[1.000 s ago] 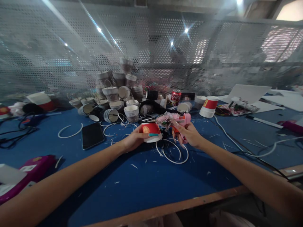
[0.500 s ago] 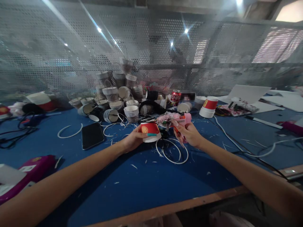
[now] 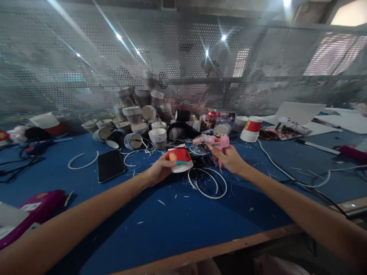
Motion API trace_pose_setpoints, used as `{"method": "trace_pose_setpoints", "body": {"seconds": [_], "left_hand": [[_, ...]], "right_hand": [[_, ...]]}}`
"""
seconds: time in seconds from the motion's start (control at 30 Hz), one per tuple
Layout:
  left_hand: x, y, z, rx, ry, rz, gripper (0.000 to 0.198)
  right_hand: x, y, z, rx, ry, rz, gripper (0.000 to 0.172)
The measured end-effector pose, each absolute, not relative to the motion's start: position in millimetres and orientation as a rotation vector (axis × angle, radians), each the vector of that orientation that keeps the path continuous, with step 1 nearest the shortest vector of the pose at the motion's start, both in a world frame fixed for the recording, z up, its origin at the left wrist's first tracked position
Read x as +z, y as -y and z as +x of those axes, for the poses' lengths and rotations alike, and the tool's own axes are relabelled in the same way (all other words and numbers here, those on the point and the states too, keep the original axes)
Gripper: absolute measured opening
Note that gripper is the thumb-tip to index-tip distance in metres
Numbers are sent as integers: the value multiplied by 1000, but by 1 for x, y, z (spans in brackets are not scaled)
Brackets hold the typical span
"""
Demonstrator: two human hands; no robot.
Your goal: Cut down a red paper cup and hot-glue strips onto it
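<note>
My left hand is closed around a red and white paper cup, which is upside down and slightly tilted. A teal nail shows on the thumb across the cup's side. My right hand grips a pink glue gun, its nozzle end pointing left toward the cup but apart from it. Stringy glue and dark bits cling around the gun's front. Below them, loops of white cord lie on the blue table.
Small bucket-like cups are piled at the back left, with a phone before them. A cola can and a stack of paper cups stand at the back. White cable runs along the right.
The glue gun has drawn back from the cup's top to the right and a little down. The cup has tilted slightly in my left hand.
</note>
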State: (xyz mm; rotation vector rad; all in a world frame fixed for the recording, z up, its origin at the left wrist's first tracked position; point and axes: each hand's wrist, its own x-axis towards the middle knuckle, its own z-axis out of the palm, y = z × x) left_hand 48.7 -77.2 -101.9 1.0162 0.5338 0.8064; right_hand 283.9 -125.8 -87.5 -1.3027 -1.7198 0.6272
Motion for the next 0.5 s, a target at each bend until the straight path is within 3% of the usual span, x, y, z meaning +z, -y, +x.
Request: {"method": "trace_pose_setpoints", "body": {"seconds": [0.13, 0.27, 0.5], "left_hand": [[-100, 78, 51, 813, -522, 1011, 47], [-102, 76, 51, 804, -512, 1048, 49], [-103, 78, 48, 759, -519, 1151, 54]], "right_hand": [[-88, 124, 286, -26, 1667, -1795, 30], [-95, 123, 286, -199, 1655, -2133, 30], [-94, 130, 279, -415, 1654, -1855, 29]]}}
